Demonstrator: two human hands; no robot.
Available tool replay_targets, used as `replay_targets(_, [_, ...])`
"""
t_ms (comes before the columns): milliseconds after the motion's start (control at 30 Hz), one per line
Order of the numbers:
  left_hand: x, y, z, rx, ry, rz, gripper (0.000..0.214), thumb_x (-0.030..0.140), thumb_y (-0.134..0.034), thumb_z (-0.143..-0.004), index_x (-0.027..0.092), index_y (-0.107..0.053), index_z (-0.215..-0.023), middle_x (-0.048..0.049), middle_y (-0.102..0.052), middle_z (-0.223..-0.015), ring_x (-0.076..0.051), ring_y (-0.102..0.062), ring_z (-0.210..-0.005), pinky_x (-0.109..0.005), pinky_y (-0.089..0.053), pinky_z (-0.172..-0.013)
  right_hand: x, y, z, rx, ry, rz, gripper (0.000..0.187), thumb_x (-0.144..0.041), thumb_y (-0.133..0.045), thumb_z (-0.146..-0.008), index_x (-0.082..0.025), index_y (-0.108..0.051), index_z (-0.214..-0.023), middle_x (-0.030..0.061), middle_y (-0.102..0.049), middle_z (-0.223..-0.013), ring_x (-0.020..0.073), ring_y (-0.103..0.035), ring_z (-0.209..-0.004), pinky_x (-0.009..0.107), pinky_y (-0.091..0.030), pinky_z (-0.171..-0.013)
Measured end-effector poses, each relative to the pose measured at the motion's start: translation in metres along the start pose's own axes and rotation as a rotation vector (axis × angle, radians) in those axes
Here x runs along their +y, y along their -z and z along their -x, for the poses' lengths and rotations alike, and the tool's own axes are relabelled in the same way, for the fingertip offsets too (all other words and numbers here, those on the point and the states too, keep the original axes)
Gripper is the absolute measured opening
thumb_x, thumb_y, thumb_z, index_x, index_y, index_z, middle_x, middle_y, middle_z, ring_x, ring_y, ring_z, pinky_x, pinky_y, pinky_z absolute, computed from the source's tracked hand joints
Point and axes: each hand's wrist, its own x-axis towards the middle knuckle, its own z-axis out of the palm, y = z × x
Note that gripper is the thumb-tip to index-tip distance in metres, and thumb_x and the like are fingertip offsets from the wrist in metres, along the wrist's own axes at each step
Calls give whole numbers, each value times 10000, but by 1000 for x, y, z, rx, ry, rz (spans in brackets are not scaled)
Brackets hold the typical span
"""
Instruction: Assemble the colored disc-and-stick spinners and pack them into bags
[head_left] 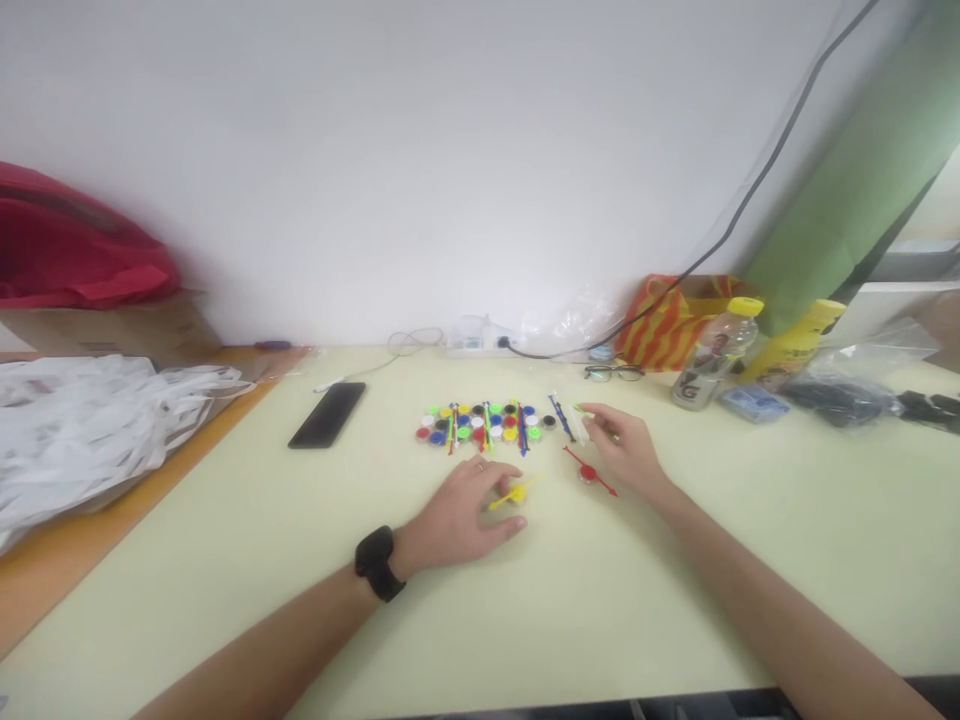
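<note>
My left hand (461, 510) lies on the pale yellow table (225, 560), its fingers closed on a small yellow piece with a thin stick (514, 493). A black watch sits on that wrist. My right hand (626, 448) pinches a small white-and-green piece (579, 418) just right of a cluster of several coloured caps and sticks (484, 424). A red disc on a red stick (589, 472) lies on the table below my right hand. A blue stick (559, 414) lies beside the cluster.
A black phone (328, 414) lies left of the cluster. White plastic bags (90, 420) and a red bag (67, 245) are at the left. Glasses (613, 373), a clear bottle (712, 362), a yellow bottle (795, 345) and dark bags stand at the back right.
</note>
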Motion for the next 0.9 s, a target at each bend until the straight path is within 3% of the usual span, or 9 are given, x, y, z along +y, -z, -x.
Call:
replay_targets(133, [11,3,3,-92,-27,180,786,419,-768,-878,321,-393,-1561,-99,-659,-1334,-288,-611,-1222,-504,-440,-1116,-4,1,1,-12,38,-3,364,-432,-515,-951,-209,-720,-1152,3,-600,-665,190,-559,-617,291,-440,-568])
replay_targets(233, [15,2,5,-90,-45,231,782,391,-789,-859,315,-420,-1544,-111,-642,-1369,-289,-614,-1216,-494,-482,-1078,-12,3,4,-59,54,-48,297,-457,-518,-964,-227,-667,-1078,-2,-591,-676,186,-561,-618,289,-448,-580])
replay_targets(367, [12,-1,3,-1,-16,240,630,374,-767,-869,275,-513,-1437,-119,-656,-1286,-276,-620,-1123,-457,-516,-985,-33,0,19,-384,85,-184,254,-458,-473,-1015,-238,-599,-1011,29,-693,-848,180,-599,-659,281,-462,-594])
replay_targets(500, [-1,-6,-3,169,86,273,446,362,-669,-946,265,-525,-1357,-83,-655,-1146,-224,-605,-1000,-387,-505,-886,-52,-10,37,-577,268,-42,195,-327,-457,-1028,-242,-628,-991,18,-696,-841,180,-618,-721,278,-448,-666])
replay_targets(633, [-12,-7,-7,270,153,338,426,365,-637,-967,262,-491,-1353,-64,-631,-1106,-187,-586,-919,-341,-488,-817,-55,-13,42,-605,313,90,166,-245,-456,-1006,-247,-619,-973,-13,-663,-732,174,-591,-654,281,-428,-682])
replay_targets(733, [-12,-5,-8,264,156,373,394,392,-607,-987,256,-505,-1342,-68,-626,-1105,-186,-584,-921,-337,-484,-815,-51,-6,37,-589,284,128,151,-225,-455,-986,-248,-597,-944,-32,-620,-668,169,-541,-599,283,-420,-685])
replay_targets(900, [-8,-5,-10,263,205,377,347,391,-598,-989,250,-534,-1299,-52,-638,-1057,-172,-577,-851,-328,-487,-778,-43,7,26,-572,241,228,120,-204,-469,-941,-246,-551,-863,-8,-627,-741,183,-557,-671,279,-377,-648])
